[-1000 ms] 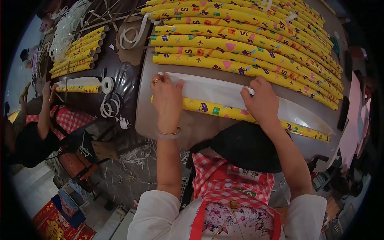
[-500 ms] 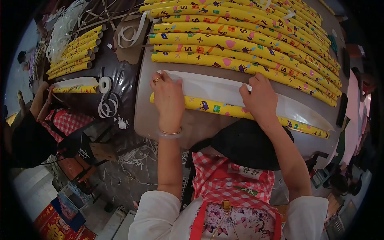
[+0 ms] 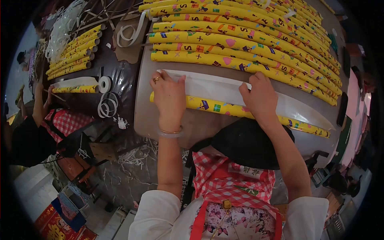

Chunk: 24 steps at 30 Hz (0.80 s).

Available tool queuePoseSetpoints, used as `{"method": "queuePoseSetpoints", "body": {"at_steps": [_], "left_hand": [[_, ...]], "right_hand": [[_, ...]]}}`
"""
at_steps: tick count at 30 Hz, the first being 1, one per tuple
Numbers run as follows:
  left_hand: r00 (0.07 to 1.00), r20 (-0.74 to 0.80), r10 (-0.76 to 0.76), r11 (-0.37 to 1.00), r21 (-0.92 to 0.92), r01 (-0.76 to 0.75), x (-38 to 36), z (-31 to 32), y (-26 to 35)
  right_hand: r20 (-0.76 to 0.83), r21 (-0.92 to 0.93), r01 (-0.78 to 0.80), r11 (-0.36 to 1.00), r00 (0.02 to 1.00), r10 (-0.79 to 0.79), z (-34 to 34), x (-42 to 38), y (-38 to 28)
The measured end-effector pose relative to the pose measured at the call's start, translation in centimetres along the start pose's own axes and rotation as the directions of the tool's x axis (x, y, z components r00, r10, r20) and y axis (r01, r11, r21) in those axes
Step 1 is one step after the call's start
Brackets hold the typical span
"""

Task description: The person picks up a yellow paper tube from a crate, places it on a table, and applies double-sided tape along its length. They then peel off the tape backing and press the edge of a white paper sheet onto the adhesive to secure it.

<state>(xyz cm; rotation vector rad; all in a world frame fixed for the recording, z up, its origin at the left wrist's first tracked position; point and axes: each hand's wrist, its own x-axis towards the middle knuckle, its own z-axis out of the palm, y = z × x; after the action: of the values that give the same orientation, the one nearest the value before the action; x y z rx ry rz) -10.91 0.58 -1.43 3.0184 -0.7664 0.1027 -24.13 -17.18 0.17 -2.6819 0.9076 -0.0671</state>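
Observation:
A yellow patterned roll of wrapping paper (image 3: 224, 106) lies along the near side of the table, partly unrolled so its white underside (image 3: 212, 86) faces up. My left hand (image 3: 169, 95) rests over the left end of the sheet, fingertips bent at its far edge and thumb spread away. A ring and bracelets are on it. My right hand (image 3: 260, 96) is farther along the same far edge, fingers curled, with a bit of white showing beside the thumb. What lies beneath its fingertips is hidden.
Many finished-looking yellow rolls (image 3: 240, 42) lie side by side beyond the sheet. Left, on a dark table, are shorter yellow rolls (image 3: 76, 52), a tape roll (image 3: 105, 84) and white strips (image 3: 108, 105). Another person in a checked apron (image 3: 68, 124) works there. Strip scraps (image 3: 134, 157) litter the floor.
My left hand has shifted very slightly to the right. My right hand stays at the same place on the sheet. At the left, the other person's arm has moved a little.

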Motion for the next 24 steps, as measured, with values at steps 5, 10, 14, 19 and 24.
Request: {"method": "queuePoseSetpoints", "body": {"at_steps": [5, 10, 14, 19, 24], "left_hand": [[1.000, 0.026, -0.006, 1.000, -0.006, 0.007, 0.04, -0.09, -0.01], [0.999, 0.019, -0.039, 0.998, -0.046, 0.040, 0.06, 0.29, -0.04], [0.999, 0.000, -0.050, 0.999, -0.012, 0.050, 0.04, 0.33, 0.17], [0.998, 0.003, -0.065, 0.998, -0.017, 0.065, 0.10, 0.18, 0.27], [0.999, 0.001, -0.048, 0.998, -0.029, 0.048, 0.14, 0.13, 0.18]], "right_hand": [[-0.008, 0.013, -0.005, 1.000, 1.000, 0.005, 0.07, -0.01, -0.13], [-0.011, 0.011, -0.007, 1.000, 1.000, 0.008, 0.10, 0.01, -0.23], [-0.007, 0.007, -0.008, 1.000, 1.000, 0.008, 0.04, -0.01, -0.36], [-0.008, 0.014, -0.011, 1.000, 1.000, 0.011, 0.28, 0.00, -0.39], [-0.002, -0.009, -0.012, 1.000, 1.000, 0.012, 0.12, 0.02, -0.53]]}}
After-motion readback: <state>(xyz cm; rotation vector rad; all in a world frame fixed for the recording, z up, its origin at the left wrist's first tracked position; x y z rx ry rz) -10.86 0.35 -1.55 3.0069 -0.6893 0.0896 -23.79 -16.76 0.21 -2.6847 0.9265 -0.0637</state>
